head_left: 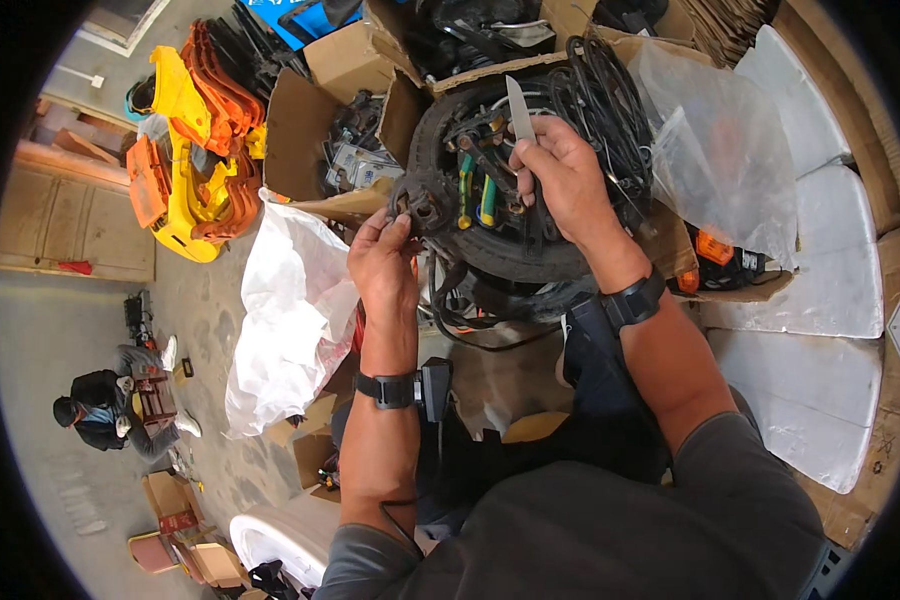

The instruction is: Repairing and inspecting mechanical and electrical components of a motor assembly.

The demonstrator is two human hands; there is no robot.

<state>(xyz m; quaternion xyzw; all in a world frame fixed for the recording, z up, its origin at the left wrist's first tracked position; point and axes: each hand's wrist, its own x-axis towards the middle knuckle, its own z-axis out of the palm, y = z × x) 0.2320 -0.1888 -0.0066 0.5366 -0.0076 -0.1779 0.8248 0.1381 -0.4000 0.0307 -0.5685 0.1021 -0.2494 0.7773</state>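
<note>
My right hand (565,180) is closed around a knife (519,105), its bare silver blade pointing up and away from me. My left hand (381,262) pinches a dark, grimy part (425,207) with openings in it, at the left edge of a black tyre (500,258). The part's exact kind does not show. Inside the tyre's ring, between my hands, lie a tool with yellow-green handles (465,190), another green-and-yellow handle (488,200) and assorted dark tools. A bundle of black cables (600,110) is heaped on the tyre's far right side.
A cardboard box (295,130) of small metal parts stands at the far left of the tyre. White plastic sheeting (295,300) hangs nearby. Orange and yellow plastic panels (195,150) are stacked beyond. White wrapped blocks (810,270) line the right. A seated person (100,410) is at the left.
</note>
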